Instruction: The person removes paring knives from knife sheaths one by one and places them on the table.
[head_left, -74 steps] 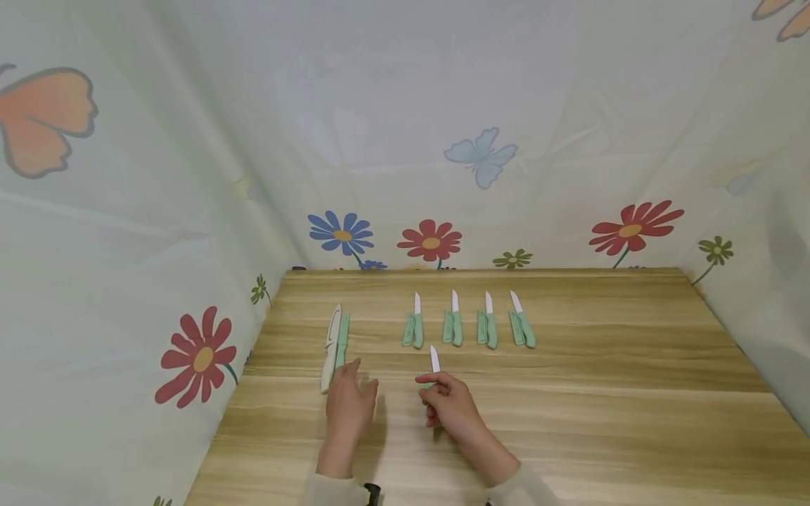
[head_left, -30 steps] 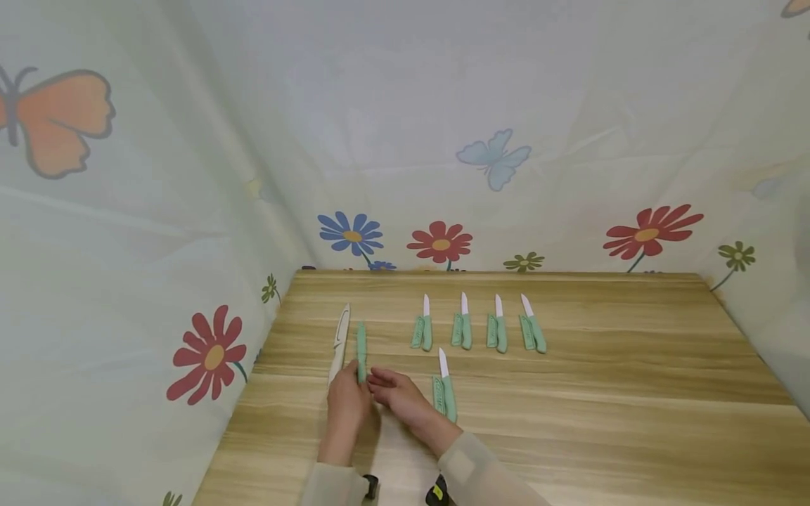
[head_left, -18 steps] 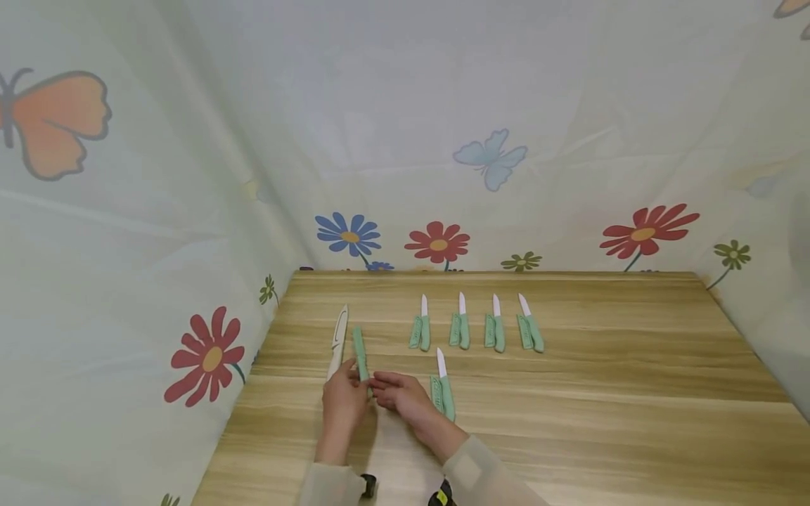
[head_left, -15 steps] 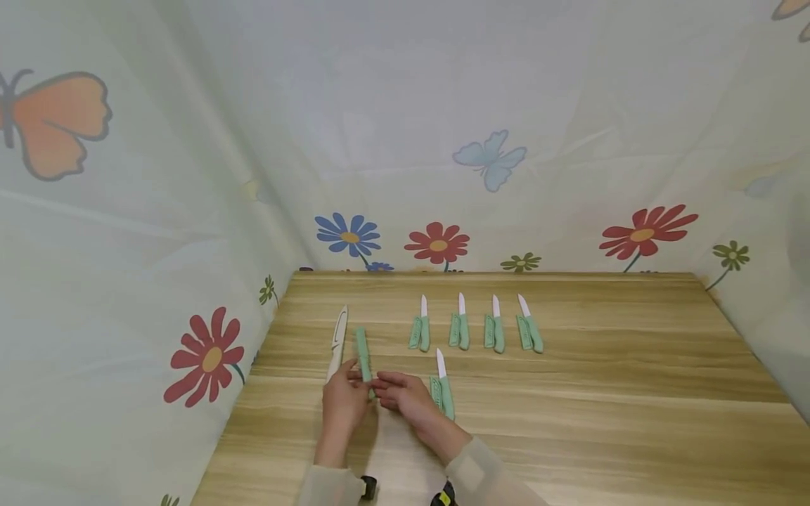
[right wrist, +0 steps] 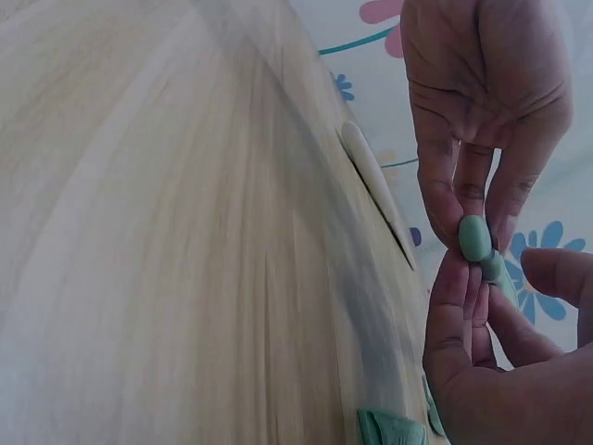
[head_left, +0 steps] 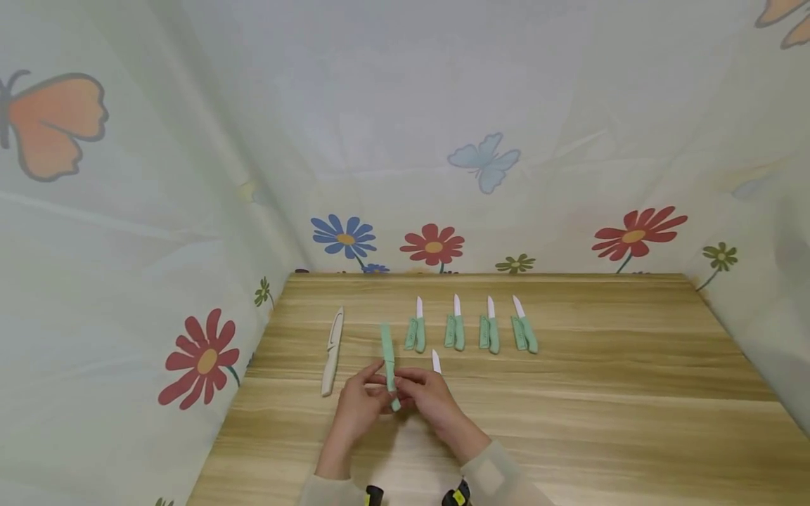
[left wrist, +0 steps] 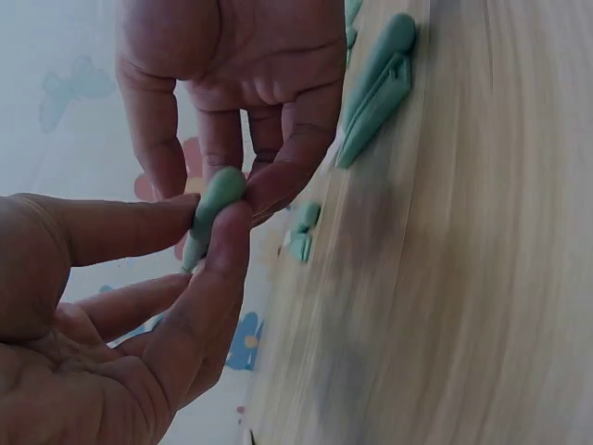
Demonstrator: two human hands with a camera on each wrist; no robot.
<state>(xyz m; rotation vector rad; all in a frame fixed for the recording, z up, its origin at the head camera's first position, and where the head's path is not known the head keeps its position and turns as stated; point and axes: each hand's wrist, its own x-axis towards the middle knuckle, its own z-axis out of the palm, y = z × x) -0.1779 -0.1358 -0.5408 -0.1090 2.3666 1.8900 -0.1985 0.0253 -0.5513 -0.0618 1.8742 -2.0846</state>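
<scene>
Upright between my hands in the head view is a green sheathed knife (head_left: 389,351), handle downward. My left hand (head_left: 359,404) pinches its handle between thumb and fingers, also seen in the left wrist view, where the handle end (left wrist: 220,193) faces the camera. My right hand (head_left: 436,404) has curled fingertips (right wrist: 449,306) on the same handle; its thumb (right wrist: 556,269) stands apart from it in the right wrist view. Under the right hand lies a green paring knife with its sheath beside it, mostly hidden; only its white blade (head_left: 436,361) shows in the head view.
A cream sheathed knife (head_left: 332,351) lies at the left of the wooden table (head_left: 601,422). Several green paring knives with white blades, such as the rightmost one (head_left: 528,330), form a row farther back, each with its sheath alongside. A floral curtain (head_left: 557,176) surrounds the table.
The right hand has left the front paring knife and joined the left at the green sheathed knife. That knife has come off the table from beside the cream one and moved right.
</scene>
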